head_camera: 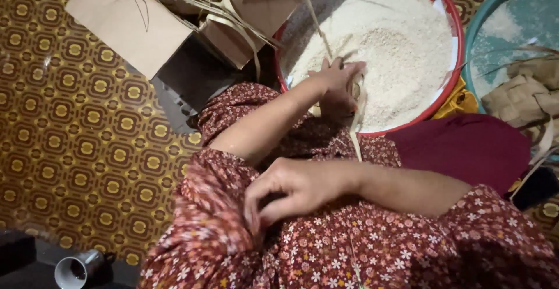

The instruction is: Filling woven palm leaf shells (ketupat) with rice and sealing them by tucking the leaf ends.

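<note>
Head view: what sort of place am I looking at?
Likely a home floor used for food preparation: patterned floor, a red basin of rice, and woven leaf pouches in a teal basin.
</note>
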